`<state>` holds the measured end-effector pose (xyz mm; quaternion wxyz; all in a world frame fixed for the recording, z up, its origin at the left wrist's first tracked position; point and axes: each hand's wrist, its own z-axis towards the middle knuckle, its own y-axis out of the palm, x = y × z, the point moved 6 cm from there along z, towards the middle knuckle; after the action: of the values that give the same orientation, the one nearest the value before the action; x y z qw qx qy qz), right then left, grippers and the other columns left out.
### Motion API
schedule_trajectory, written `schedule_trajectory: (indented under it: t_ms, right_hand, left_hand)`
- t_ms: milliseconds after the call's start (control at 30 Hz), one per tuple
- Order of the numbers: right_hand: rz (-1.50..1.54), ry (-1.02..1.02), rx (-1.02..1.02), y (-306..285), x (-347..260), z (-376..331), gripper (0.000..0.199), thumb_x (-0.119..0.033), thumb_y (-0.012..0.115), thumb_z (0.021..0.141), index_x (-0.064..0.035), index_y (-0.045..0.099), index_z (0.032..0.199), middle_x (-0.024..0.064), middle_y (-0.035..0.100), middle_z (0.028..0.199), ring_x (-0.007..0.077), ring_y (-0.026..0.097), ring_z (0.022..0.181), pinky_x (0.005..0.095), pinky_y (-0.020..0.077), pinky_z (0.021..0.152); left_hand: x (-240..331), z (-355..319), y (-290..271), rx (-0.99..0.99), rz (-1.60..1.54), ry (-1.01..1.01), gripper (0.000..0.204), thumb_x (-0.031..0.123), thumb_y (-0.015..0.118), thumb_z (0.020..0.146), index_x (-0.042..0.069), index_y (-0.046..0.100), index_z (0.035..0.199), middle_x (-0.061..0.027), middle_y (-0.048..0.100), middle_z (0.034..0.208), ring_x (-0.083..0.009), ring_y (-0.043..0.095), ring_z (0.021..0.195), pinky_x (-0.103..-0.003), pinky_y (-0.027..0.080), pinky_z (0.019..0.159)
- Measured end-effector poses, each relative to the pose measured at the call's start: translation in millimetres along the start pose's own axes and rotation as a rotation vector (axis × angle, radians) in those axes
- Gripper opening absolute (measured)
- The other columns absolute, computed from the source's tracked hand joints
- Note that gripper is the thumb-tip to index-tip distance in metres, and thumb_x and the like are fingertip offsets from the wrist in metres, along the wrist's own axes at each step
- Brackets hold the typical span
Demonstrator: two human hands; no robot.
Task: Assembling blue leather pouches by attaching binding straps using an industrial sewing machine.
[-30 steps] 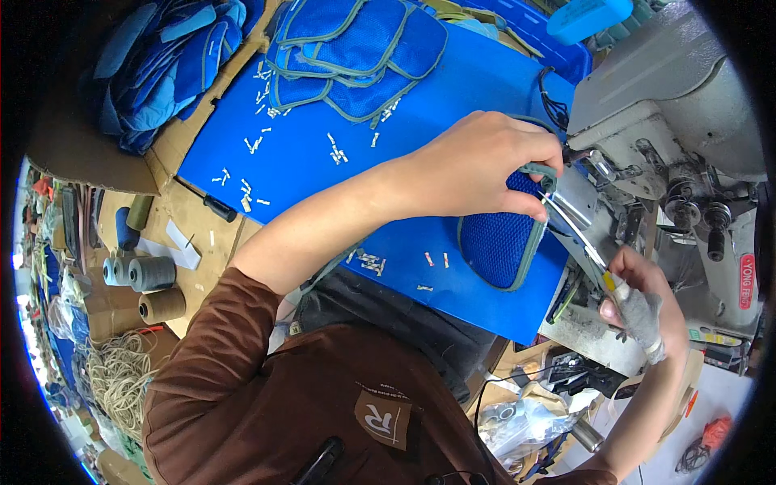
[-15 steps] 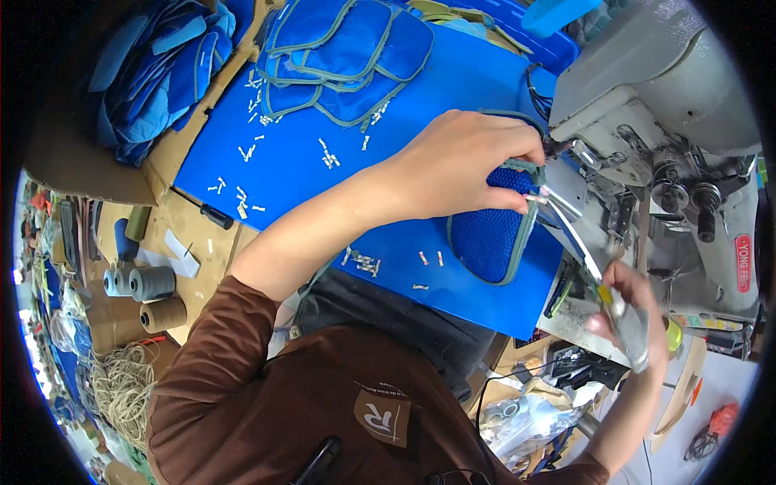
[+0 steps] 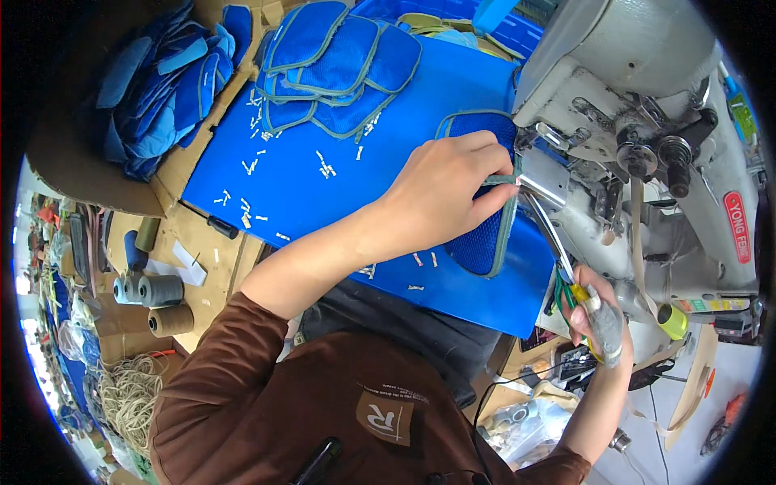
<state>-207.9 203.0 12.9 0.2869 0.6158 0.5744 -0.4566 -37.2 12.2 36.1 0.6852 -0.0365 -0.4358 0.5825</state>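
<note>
My left hand (image 3: 453, 190) is closed in a pinch on the grey-green bound edge of a blue mesh fabric piece (image 3: 478, 252). The piece lies partly under that hand, beside the sewing machine (image 3: 626, 89). In my right hand (image 3: 596, 284) is a pair of scissors (image 3: 552, 234) with long silver blades and yellow and green handles. Their tips reach the edging right by my left fingertips; whether they touch it I cannot tell. A grey covering (image 3: 606, 323) wraps part of my right hand.
Several finished-looking blue pieces (image 3: 335, 69) are stacked toward the back of the blue table (image 3: 388, 186), among small pale tags (image 3: 325, 166). A cardboard box (image 3: 97, 182) of blue fabric stands at left, near thread spools (image 3: 162, 289). A blue crate (image 3: 517, 36) sits behind.
The whole view has shifted a little, bringing the machine further left. My right hand has moved up and leftward with the scissors. My left hand keeps its pinch on the edging.
</note>
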Motion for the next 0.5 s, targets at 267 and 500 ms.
schedule_trajectory:
  t_ms: [267, 500]
  right_hand:
    - [-0.043, 0.020, -0.058, 2, -9, 13, 0.063, -0.054, 0.086, 0.070, -0.0081, 0.049, 0.093, -0.0045, 0.049, 0.069, 0.0011, 0.045, 0.049, 0.0170, 0.0343, 0.039]
    - [-0.107, -0.009, -0.031, 4, -14, 21, 0.061, -0.051, 0.087, 0.070, -0.0077, 0.049, 0.090, -0.0036, 0.049, 0.069, 0.0019, 0.044, 0.048, 0.0183, 0.0313, 0.038]
  left_hand:
    - [-3, -2, 1, -0.039, -0.159, -0.071, 0.012, 0.012, 0.073, 0.084, 0.003, 0.066, 0.086, -0.0097, 0.066, 0.081, -0.0221, 0.064, 0.065, -0.031, 0.050, 0.052]
    - [-8, -5, 1, -0.026, -0.232, -0.060, 0.012, 0.009, 0.074, 0.083, 0.002, 0.065, 0.085, -0.0087, 0.067, 0.081, -0.0187, 0.065, 0.067, -0.028, 0.050, 0.051]
